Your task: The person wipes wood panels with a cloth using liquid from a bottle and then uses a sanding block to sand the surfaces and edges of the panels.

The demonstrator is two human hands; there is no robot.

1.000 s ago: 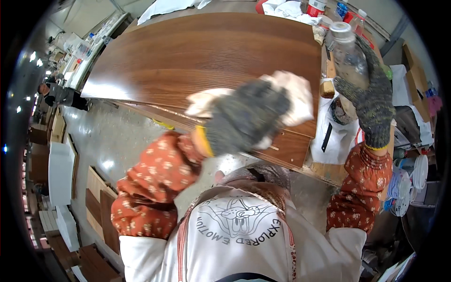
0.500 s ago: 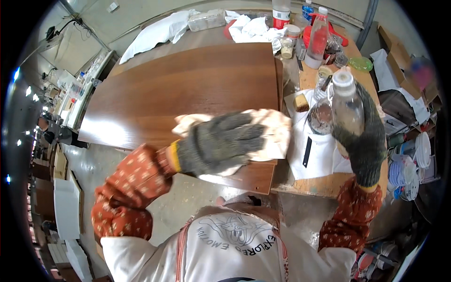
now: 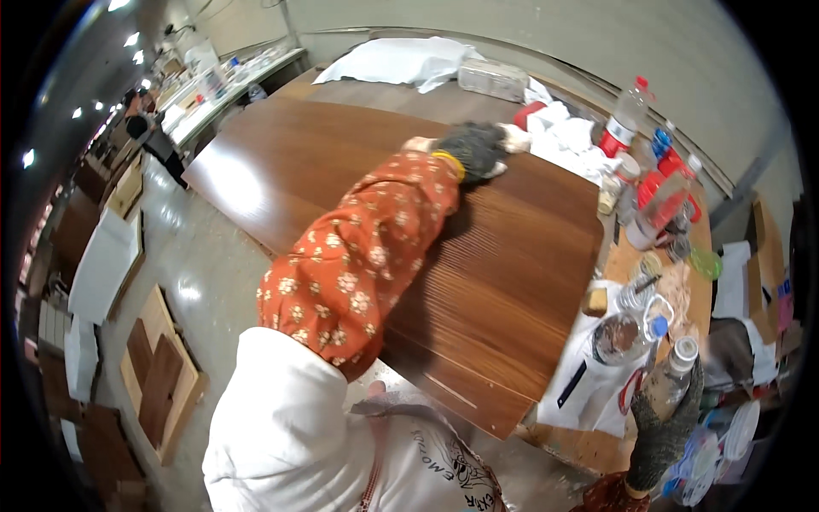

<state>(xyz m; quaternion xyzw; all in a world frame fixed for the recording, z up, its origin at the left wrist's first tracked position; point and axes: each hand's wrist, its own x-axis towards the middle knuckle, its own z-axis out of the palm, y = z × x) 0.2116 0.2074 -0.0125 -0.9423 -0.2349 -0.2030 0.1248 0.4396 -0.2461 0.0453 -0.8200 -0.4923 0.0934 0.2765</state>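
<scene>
My left hand (image 3: 474,152), in a dark grey knitted glove with a yellow cuff, is at the far part of a brown wood-grain panel (image 3: 341,154). Under it is a pale cloth (image 3: 515,139), which pokes out on both sides of the glove and touches the panel. The glove hides how the fingers curl round the cloth. Fine wet-looking streaks run across the panel on the near side of that hand. At the lower right, my right hand (image 3: 664,435), gloved alike, is closed round a clear plastic bottle (image 3: 667,384) with a white cap, held tilted beside the bench.
On white paper (image 3: 589,410) right of the panel lie a black flat strip (image 3: 572,384), a yellowish block (image 3: 596,300) and a clear blue-capped jug (image 3: 621,339). Bottles, including a red-labelled one (image 3: 621,128), stand behind. A person (image 3: 153,136) stands far left.
My left hand has slid the cloth away from me to the panel's far part. The bottle in my right hand has come nearer my body. The view has turned left.
</scene>
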